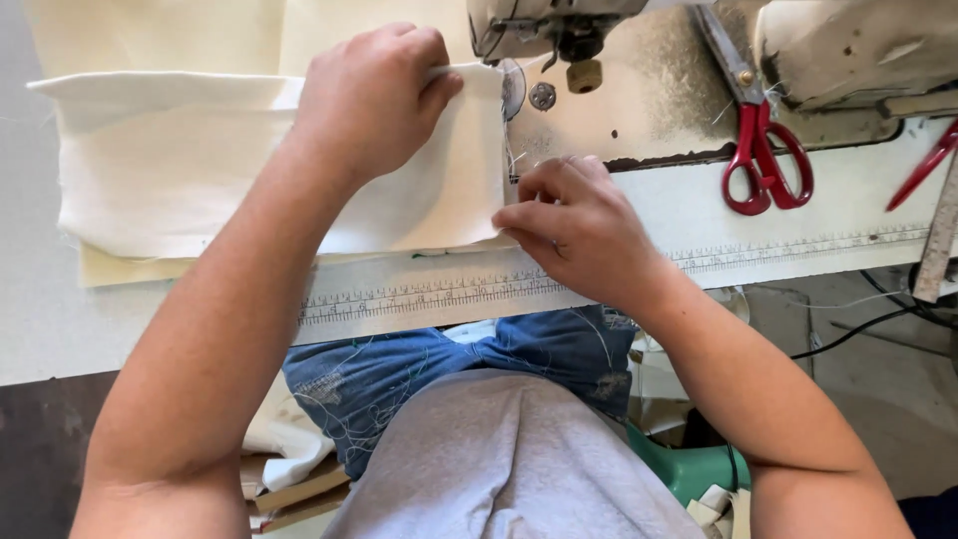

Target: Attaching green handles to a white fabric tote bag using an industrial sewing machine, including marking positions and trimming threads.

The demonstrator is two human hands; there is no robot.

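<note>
Head view: we look down on a cream cloth [170,170], folded into layers, with a doubled hem along its far edge and a raw, slightly frayed right edge. It lies flat on the pale table [40,319], its right edge under the sewing machine [559,25] at the top of the frame. A paler yellow layer shows beneath its near edge. Our left hand [374,95] rests on the cloth's far right corner, fingers curled and thumb pinching the hem just left of the presser foot. Our right hand [574,225] sits at the cloth's near right corner, fingers bent and closed on that edge, knuckles up, just in front of the needle plate. The two hands are near each other, with the cloth's right edge running between them. A printed tape [419,294] of fine black marks runs along the table's front edge, passing under our right wrist. Red-handled scissors [763,150] lie on the worn metal machine bed to the right, well apart from the cloth, blades pointing away from us. A second red handle [923,165] shows at the far right edge.
</note>
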